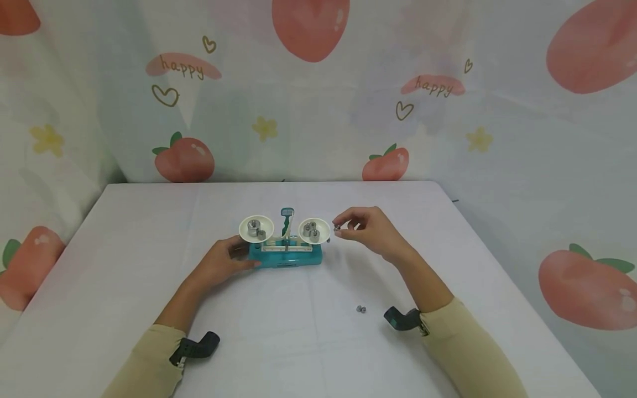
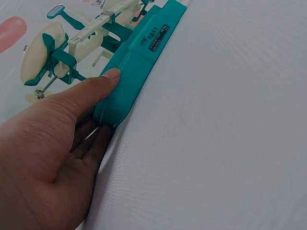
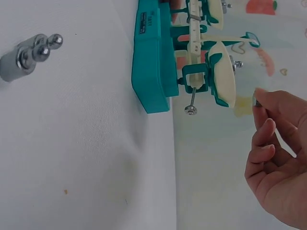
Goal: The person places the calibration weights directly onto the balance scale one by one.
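A teal and cream balance scale (image 1: 286,257) stands on the table. My left hand (image 1: 222,260) grips its left end; in the left wrist view the thumb (image 2: 112,74) lies on the teal base and the other fingers sit behind it. My right hand (image 1: 370,229) pinches a small metal weight (image 1: 337,228) between thumb and index finger, just right of the right pan (image 1: 302,239). The weight is mostly hidden by the fingertips in the right wrist view. Several metal weights (image 1: 312,226) stand in the right pan. A larger weight (image 1: 254,226) and a smaller one (image 1: 261,235) are in the left pan (image 1: 244,233).
Two small metal weights (image 1: 361,309) stand close together on the white tablecloth (image 1: 278,342), near the right forearm. Behind the table hangs a fruit-patterned cloth (image 1: 318,110). A black camera (image 1: 199,347) is strapped to each wrist.
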Demonstrator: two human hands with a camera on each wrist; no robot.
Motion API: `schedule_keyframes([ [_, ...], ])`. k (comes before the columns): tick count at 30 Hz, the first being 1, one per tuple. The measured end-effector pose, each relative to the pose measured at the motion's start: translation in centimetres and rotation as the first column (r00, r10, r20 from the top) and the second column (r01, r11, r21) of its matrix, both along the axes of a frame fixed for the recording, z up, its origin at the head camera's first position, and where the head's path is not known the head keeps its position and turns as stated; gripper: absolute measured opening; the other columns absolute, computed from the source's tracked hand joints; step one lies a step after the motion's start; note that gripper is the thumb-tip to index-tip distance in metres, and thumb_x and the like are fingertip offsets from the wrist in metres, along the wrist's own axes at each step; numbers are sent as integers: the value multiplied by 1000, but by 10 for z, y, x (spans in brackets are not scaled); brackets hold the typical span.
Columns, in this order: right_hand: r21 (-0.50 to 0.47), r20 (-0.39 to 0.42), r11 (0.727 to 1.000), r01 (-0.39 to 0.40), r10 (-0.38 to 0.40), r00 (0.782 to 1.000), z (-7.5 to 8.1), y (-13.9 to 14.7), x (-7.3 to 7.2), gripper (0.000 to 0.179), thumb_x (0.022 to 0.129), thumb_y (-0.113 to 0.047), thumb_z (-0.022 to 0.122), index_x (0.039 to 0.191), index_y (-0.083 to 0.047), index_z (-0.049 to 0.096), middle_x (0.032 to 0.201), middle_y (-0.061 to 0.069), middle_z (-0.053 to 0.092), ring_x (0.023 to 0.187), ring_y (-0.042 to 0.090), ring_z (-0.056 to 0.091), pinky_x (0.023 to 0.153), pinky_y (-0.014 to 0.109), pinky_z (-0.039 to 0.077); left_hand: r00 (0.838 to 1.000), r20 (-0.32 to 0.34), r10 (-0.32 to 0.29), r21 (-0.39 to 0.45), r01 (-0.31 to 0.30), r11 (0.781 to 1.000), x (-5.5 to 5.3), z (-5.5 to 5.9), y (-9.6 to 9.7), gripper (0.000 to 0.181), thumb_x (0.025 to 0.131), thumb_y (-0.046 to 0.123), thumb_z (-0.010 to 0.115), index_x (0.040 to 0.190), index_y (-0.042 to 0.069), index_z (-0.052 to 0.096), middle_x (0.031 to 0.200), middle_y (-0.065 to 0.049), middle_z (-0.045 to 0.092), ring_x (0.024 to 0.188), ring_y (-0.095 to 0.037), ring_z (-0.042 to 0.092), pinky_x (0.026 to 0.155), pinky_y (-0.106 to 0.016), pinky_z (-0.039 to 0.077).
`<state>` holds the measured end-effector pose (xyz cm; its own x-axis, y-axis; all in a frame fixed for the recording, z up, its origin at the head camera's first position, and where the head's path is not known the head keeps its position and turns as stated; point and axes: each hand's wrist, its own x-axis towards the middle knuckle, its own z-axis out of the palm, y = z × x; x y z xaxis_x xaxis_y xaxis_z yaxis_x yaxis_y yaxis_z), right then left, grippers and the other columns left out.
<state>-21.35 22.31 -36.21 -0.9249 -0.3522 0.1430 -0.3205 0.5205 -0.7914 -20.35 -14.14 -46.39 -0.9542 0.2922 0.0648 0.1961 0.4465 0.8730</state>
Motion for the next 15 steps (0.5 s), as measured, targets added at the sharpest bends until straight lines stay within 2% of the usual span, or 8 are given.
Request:
schedule_keyframes([
  [7, 13, 13, 1000, 13, -13, 1000, -4, -7, -10, 22, 93, -15, 80, 114, -10, 78, 107, 1, 71, 93, 28, 59, 73, 37, 53, 1000, 4, 2, -2, -2, 1000, 0, 0, -1, 73, 84, 17, 88, 148, 3, 54, 144, -17, 59, 134, -37, 55, 111, -50, 45],
  [15, -1, 15, 1000, 24, -24, 1000, -12, -18, -18, 18, 92, -13, 80, 109, -17, 80, 107, 0, 71, 93, 26, 59, 69, 35, 52, 1000, 5, -2, 5, 2, 1000, -1, 0, -1, 73, 84, 17, 88, 148, 4, 54, 144, -17, 59, 134, -37, 55, 111, -51, 45],
])
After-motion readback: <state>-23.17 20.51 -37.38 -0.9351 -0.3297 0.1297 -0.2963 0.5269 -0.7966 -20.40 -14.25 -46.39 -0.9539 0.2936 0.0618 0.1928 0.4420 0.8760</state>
